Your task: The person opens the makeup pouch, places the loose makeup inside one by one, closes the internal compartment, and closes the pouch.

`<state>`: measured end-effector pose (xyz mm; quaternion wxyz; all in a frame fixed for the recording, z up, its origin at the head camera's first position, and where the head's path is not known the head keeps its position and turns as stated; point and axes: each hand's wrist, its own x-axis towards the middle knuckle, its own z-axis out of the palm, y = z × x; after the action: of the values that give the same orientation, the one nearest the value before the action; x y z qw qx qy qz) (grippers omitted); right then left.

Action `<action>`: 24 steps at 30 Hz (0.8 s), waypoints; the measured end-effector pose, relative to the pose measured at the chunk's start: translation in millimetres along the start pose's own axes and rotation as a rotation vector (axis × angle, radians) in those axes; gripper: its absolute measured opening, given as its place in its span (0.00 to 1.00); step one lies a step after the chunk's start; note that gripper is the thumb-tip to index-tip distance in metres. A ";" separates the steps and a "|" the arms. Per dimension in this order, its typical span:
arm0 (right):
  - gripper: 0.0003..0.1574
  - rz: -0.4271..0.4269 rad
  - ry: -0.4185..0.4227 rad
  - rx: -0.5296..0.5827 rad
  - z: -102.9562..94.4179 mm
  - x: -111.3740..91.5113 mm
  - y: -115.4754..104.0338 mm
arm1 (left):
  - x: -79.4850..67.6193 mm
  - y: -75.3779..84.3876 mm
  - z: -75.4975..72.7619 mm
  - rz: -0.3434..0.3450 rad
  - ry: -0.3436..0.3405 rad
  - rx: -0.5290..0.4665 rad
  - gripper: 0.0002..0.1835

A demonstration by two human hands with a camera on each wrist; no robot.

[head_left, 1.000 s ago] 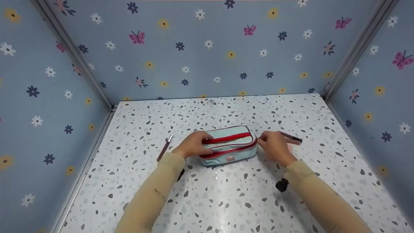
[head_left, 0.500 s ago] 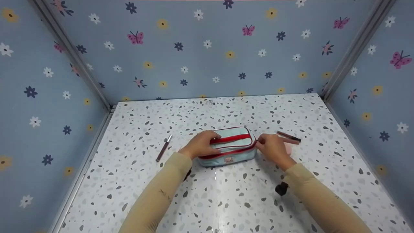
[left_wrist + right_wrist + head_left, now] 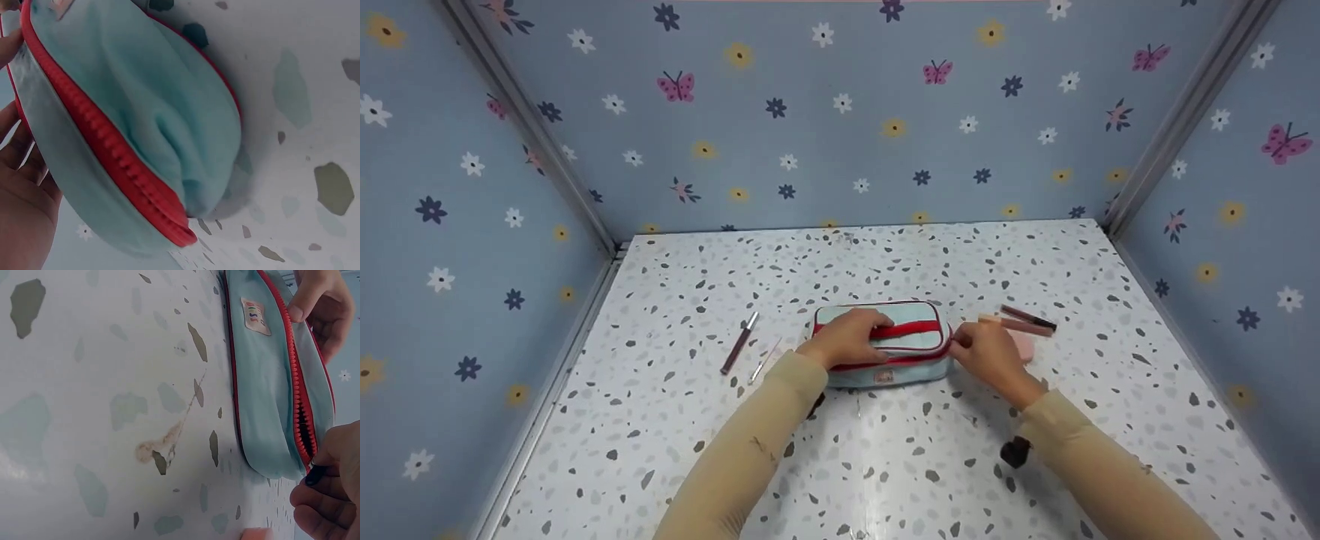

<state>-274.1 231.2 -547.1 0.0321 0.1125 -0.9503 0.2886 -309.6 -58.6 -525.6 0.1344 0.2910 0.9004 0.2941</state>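
A pale blue fabric zip pouch (image 3: 915, 370) with red piping and a red top strap (image 3: 922, 327) sits mid-table. My left hand (image 3: 849, 337) grips its lid, fingers over the strap and thumb on the lid's front edge. At the right end, my right hand (image 3: 988, 351) pinches the dark zipper pull (image 3: 316, 475). In the right wrist view the red zipper (image 3: 297, 377) runs along the front, with a dark gap between its teeth near the pull. The left wrist view shows the pouch's left end (image 3: 163, 107), its fabric creased and the red zipper (image 3: 107, 135) bending round the corner.
Left of the pouch lie a dark lip gloss tube (image 3: 740, 343) with a silver cap and a thin clear-and-silver stick (image 3: 765, 361). Beyond my right hand are a dark pencil (image 3: 1027, 316), a brownish-pink tube (image 3: 1024, 326) and a pink item (image 3: 1023, 346). Flowered walls (image 3: 840, 150) enclose the table.
My left hand has slid right along the lid. The pouch has turned slightly and shifted a little nearer, my right hand staying at its end. The thin stick has come into view.
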 end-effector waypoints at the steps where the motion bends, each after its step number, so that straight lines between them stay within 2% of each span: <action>1: 0.06 -0.013 -0.006 -0.001 0.5 -0.7 0.5 | -0.4 0.4 0.5 0.004 -0.007 0.001 0.29; 6: 0.06 -0.054 -0.027 -0.010 -1.2 -2.8 6.6 | -3.4 2.0 4.0 0.041 -0.026 0.045 0.23; 14: 0.06 -0.067 -0.041 -0.065 -6.0 -2.1 17.5 | -5.8 2.4 12.4 0.150 -0.041 0.195 0.13; 24: 0.07 -0.036 -0.127 -0.107 -10.3 1.8 16.8 | -6.9 1.6 16.7 0.154 -0.037 0.205 0.10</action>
<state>-279.8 250.1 -547.4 -0.0170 0.1456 -0.9623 0.2292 -296.5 -54.2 -537.3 0.0976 0.3769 0.8980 0.2047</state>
